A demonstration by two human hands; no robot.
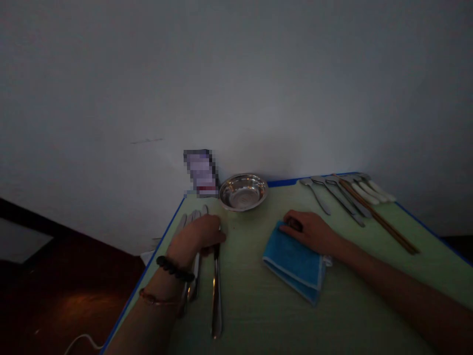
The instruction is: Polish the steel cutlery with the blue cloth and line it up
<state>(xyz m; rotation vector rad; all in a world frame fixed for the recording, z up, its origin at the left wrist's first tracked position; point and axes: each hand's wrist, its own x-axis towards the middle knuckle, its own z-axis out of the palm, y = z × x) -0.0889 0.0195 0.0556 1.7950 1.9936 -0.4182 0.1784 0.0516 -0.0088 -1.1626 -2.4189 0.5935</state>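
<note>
My left hand (207, 231), with a dark beaded bracelet at its wrist, reaches over a group of metal table knives on the left of the table. Its fingers are closed around the middle of the nearest knife (217, 305), whose handle points toward me. More knives (194, 278) lie beside it, partly hidden under the hand and wrist. Toward the middle right, my right hand (312, 230) is closed on the upper edge of a folded blue cloth (295, 261) with pale trim. The cloth rests on the table. Its fingertips are partly hidden.
A shiny metal bowl (244, 193) stands at the back near the wall. Left of it leans a pixelated phone-like object (202, 172). At the back right lie metal spoons (338, 199), brown chopsticks (380, 219) and white-handled utensils (369, 190). Blue edging borders the pale green table (251, 315).
</note>
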